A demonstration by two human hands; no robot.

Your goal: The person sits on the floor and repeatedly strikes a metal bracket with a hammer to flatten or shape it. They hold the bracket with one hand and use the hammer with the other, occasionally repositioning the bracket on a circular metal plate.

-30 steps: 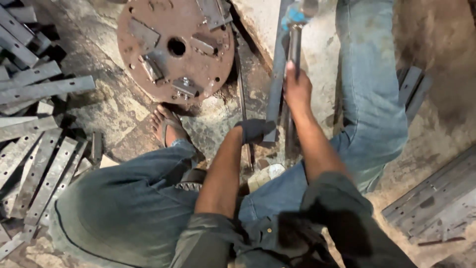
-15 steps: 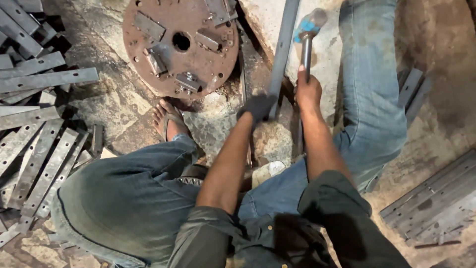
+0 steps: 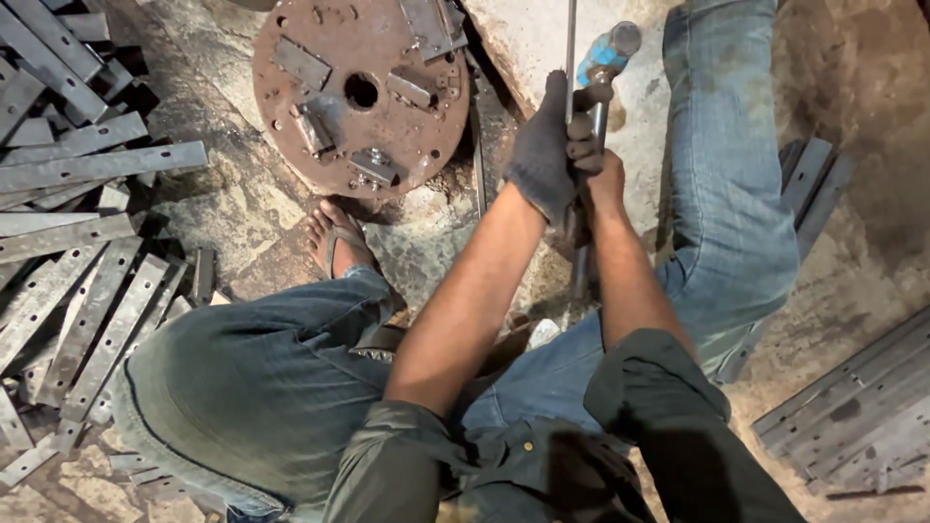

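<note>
Both hands (image 3: 572, 155) closed: hammer (image 3: 603, 68), metal bar (image 3: 570, 39).

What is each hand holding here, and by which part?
The bare right hand grips the hammer by its handle, below the head. The gloved left hand holds the upright metal bar partway along its length.
</note>
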